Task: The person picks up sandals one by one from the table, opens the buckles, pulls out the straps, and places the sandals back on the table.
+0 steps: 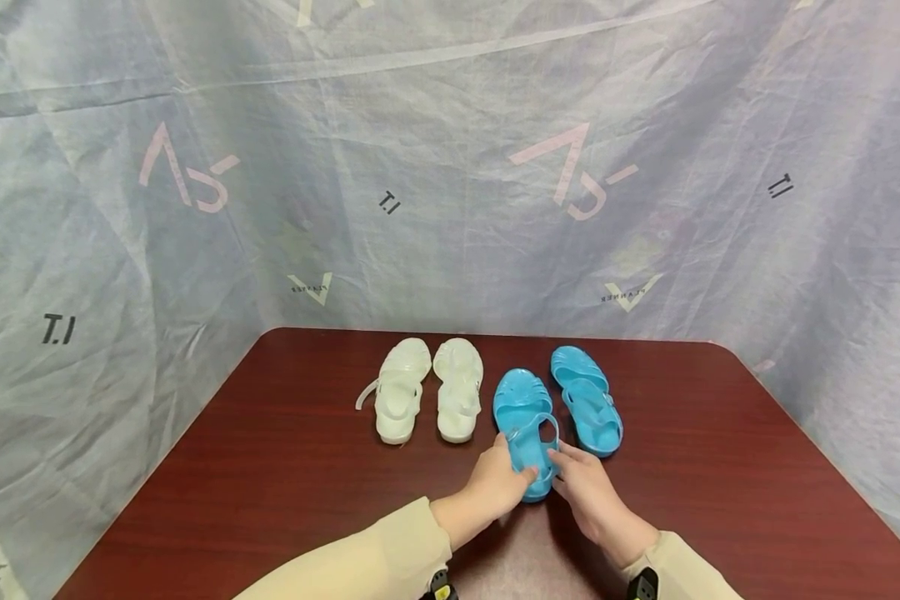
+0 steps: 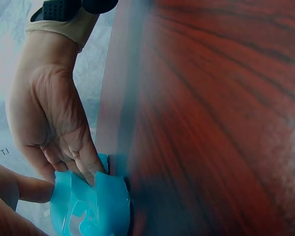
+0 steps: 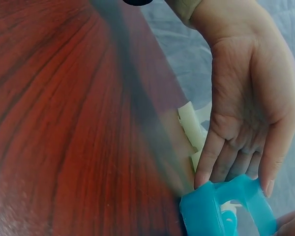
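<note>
Left hand (image 1: 495,479) and right hand (image 1: 588,492) are gripping the glossy blue rounded-toe plastic sandal (image 1: 525,446) at its heel end, toe pointing toward the tabletop's (image 1: 285,467) far edge. Probably aligning beside its matching blue strappy sandal (image 1: 587,402); next move is likely needing even, two-sided squaring.

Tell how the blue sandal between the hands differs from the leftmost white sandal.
The blue sandal is nearer the head camera than the white sandal. The left hand and right hand hold the blue one; neither touches the white. The white sandal's strap juts out; the blue sandal's is looped. Both have toes pointing away.
</note>
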The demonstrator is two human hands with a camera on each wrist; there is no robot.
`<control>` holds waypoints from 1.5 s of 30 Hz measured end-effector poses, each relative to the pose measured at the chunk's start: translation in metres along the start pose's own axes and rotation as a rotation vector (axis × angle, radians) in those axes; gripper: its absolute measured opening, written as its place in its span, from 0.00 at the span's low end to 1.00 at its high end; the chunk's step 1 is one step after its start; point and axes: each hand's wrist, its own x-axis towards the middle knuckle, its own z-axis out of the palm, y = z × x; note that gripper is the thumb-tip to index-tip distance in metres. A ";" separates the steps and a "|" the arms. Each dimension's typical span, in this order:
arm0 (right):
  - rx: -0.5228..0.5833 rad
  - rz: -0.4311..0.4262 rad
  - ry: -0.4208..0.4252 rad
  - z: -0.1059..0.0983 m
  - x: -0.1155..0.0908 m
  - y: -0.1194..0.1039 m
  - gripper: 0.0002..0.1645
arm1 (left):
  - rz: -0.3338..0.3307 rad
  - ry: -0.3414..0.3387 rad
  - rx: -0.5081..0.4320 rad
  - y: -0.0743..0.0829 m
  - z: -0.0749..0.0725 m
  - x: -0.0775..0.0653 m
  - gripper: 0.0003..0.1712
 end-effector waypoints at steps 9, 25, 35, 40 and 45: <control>-0.020 -0.009 -0.001 0.001 -0.002 0.003 0.35 | 0.006 -0.002 -0.010 -0.002 -0.001 -0.004 0.43; -0.244 -0.131 0.031 -0.003 0.004 -0.006 0.39 | -0.026 -0.062 -0.199 -0.016 -0.009 0.009 0.44; -0.531 -0.551 -0.071 -0.018 0.030 -0.034 0.26 | -0.053 -0.038 -0.302 -0.031 -0.018 0.017 0.28; -0.563 -0.533 -0.173 -0.020 0.042 -0.038 0.24 | -0.075 0.016 -0.348 -0.039 -0.020 0.019 0.16; -0.625 -0.507 -0.181 -0.018 0.049 -0.038 0.22 | -0.093 0.007 -0.420 -0.041 -0.021 0.021 0.11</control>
